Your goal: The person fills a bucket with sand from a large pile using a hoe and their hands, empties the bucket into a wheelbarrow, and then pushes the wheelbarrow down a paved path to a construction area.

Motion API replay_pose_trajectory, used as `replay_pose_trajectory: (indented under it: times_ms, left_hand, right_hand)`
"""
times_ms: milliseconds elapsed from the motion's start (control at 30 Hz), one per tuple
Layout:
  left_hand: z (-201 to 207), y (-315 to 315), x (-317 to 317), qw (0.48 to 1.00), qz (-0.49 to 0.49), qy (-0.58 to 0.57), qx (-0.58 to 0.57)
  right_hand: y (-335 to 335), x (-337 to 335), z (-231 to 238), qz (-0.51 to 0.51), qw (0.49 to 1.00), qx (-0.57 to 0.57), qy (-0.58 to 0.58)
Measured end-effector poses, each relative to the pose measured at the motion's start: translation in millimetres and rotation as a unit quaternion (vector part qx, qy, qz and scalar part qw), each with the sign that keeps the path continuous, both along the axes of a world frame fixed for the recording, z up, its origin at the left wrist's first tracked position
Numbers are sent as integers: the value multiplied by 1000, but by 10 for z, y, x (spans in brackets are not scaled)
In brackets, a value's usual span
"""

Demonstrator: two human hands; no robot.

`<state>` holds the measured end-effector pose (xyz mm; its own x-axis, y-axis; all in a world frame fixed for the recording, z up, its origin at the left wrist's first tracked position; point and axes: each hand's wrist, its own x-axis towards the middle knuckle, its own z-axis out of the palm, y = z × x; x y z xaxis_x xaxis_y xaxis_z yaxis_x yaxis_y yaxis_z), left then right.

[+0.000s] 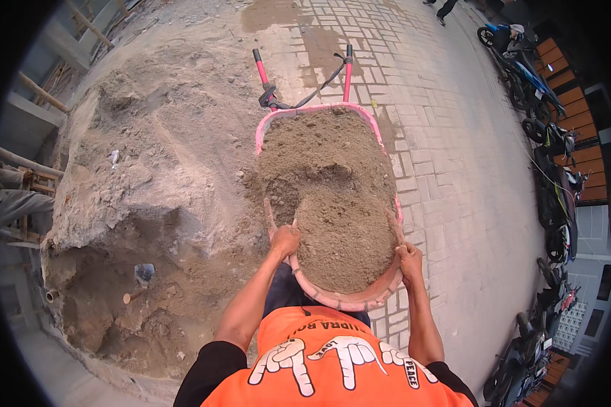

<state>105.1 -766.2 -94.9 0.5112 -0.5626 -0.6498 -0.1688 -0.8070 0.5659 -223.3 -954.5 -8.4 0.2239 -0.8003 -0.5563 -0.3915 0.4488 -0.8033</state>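
Observation:
A pink-rimmed wheelbarrow (259, 133) stands in front of me, heaped with damp brown sand (326, 146); its two handles point away. Toward me, a rounder mound of sand (346, 234) lies behind a thick, curved reddish rim (343, 300). Whether that rim belongs to a separate tub or to the wheelbarrow's nose, I cannot tell. My left hand (285, 240) is closed on the rim's left side, my right hand (409, 263) on its right side. Both thumbs lie near the sand; the undersides of the fingers are hidden.
A large sand pile (149, 169) rises close on the left, with a dug-out hollow holding a short wooden stub (133, 296). Brick paving (448, 203) runs along the right, toward parked motorbikes (553, 183). A dark strap (312, 97) joins the handles. People's legs show far off and at left.

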Motion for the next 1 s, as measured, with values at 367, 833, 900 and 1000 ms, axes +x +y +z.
replay_pose_trajectory:
  times_ms: [367, 833, 900, 1000]
  left_hand:
    - [68, 54, -378, 982, 168, 31, -77]
    - [1, 288, -526, 962, 229, 149, -8]
    - [-72, 274, -720, 960, 244, 135, -17]
    - [-70, 264, -715, 982, 150, 70, -91]
  right_hand:
    - [-180, -237, 350, -27, 999, -21, -23]
    - [-289, -225, 296, 10, 999, 30, -15]
    - [-258, -295, 179, 53, 998, 9, 42]
    - [-370, -284, 185, 88, 995, -33, 46]
